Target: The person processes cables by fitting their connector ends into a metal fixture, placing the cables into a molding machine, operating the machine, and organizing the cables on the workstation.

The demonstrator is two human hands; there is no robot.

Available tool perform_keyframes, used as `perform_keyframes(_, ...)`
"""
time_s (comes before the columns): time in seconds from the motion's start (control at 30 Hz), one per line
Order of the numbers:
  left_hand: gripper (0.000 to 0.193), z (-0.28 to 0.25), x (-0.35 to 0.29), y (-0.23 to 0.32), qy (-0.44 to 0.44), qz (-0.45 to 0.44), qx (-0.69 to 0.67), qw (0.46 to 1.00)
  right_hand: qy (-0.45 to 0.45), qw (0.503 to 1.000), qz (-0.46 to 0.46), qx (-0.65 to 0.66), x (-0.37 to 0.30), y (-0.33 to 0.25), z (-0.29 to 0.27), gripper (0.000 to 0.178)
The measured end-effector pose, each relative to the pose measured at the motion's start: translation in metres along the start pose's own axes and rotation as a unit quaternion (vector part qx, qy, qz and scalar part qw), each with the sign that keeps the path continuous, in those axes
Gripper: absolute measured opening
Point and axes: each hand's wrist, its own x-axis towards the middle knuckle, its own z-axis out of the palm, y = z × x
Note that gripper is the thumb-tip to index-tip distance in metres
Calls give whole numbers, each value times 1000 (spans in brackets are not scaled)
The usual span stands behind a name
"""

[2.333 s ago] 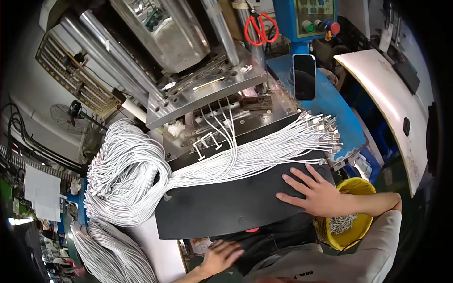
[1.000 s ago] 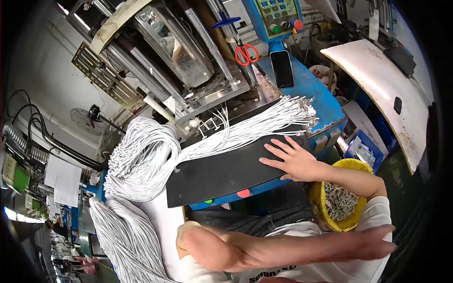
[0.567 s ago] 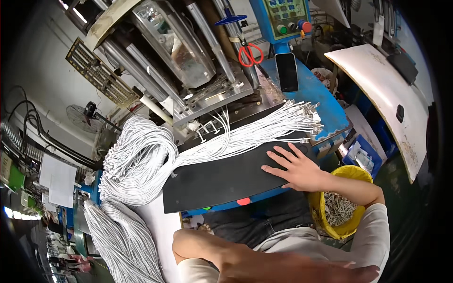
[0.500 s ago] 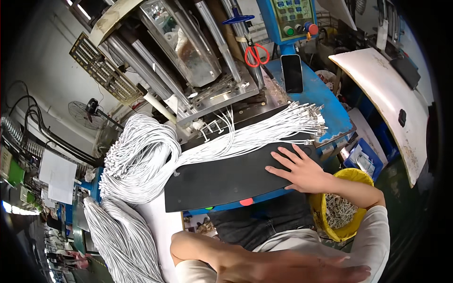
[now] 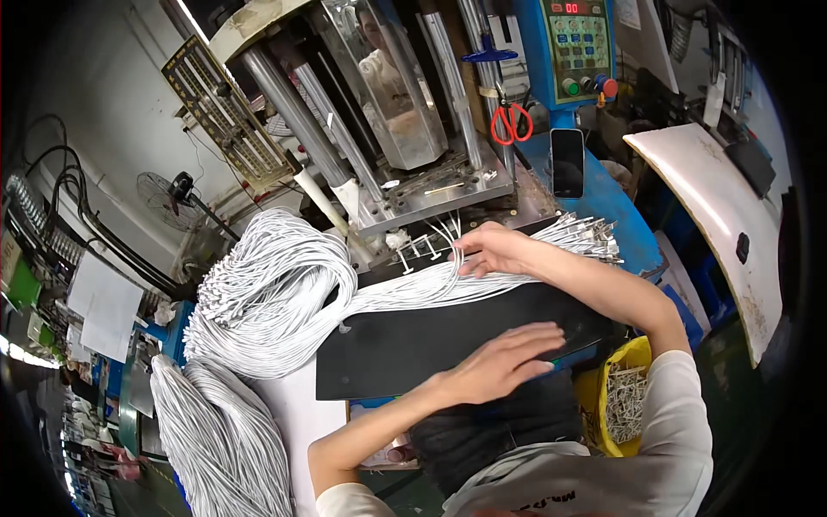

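Big metal press (image 5: 405, 112) with shiny columns at 12 o'clock, filling the upper middle. Huge bundle of white cables (image 5: 267, 302) looped at 9 o'clock, more hanging down toward 7 o'clock, strands fanning right across to metal-tipped ends near 2 o'clock. Curved white panel (image 5: 715, 224) at 3 o'clock. Black mat (image 5: 405, 345) across the counter at centre, just below the cable strands. Blue control box (image 5: 577, 52) with coloured buttons at 1 o'clock. Yellow bucket (image 5: 624, 396) of small metal bits at 4 o'clock (partly hidden by the sleeve). Left hand (image 5: 500, 366) flat on the mat, palm down, fingers spread apart and clamped on nothing. Right hand (image 5: 491, 250) up at the press edge, just above centre, fingers together, pinching a few of the white cables where loose ends stick up. Dark phone (image 5: 567, 162) standing at 1 o'clock. Red-handled scissors (image 5: 511, 121) hanging just left of the phone.
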Motion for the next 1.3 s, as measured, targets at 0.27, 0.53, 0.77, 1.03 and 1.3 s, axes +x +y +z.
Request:
perform_keyframes(0.27,77,-146,-84,-58,57,-158,573,802,121,796,-249,-539,-20,6,-12,42)
perform_keyframes(0.53,68,-156,-86,-68,114,-122,552,817,84,769,-157,-614,-13,-5,13,44)
perform_keyframes(0.77,36,-178,-88,-80,136,-28,496,857,175,714,-291,-612,112,3,51,33)
perform_keyframes(1.03,11,-181,-94,-79,224,-1,475,851,0,818,-333,-470,-56,-81,20,25)
perform_keyframes(1.3,8,-183,-92,-77,265,-61,433,859,-198,805,-169,-533,-61,-122,-14,45)
